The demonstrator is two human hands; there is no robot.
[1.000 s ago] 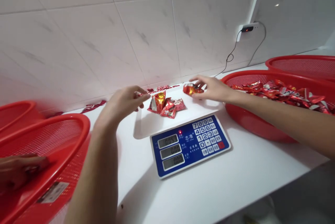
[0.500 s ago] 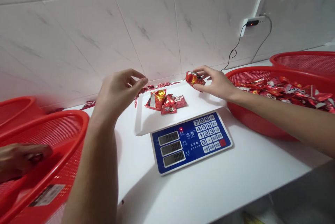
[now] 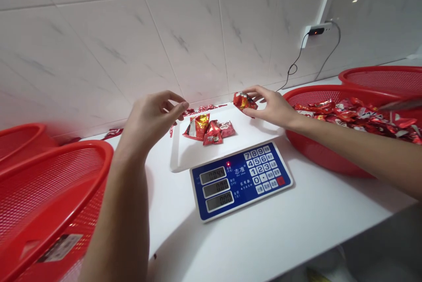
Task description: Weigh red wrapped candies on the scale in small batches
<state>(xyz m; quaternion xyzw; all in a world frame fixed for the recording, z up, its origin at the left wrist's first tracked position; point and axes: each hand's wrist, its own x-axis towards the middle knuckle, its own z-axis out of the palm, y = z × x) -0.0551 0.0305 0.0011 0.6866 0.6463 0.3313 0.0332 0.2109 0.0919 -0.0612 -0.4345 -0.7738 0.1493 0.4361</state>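
Note:
My right hand (image 3: 268,105) is closed around a cluster of red and gold wrapped candies (image 3: 244,101), lifted over the right rear of the scale's white tray (image 3: 194,157). Several red wrapped candies (image 3: 212,132), one with a shiny gold patch, rest in a small heap on the tray. My left hand (image 3: 154,112) hovers by the tray's left rear corner, its fingers loosely bent, thumb and forefinger slightly apart, with nothing visible between them. The scale's blue panel (image 3: 242,181) faces me, its top display reading about 0.044.
A red basket (image 3: 325,159) full of wrapped candies stands to the right, another red basket (image 3: 379,73) behind it. A blurred shape, perhaps a hand (image 3: 402,104), reaches over the candies. Red mesh baskets (image 3: 70,194) stand at left. Red wrappers (image 3: 206,108) line the tiled wall.
Another person's hand has left the left basket, and a blurred shape has appeared over the right basket. My own hands and the held candies have barely moved.

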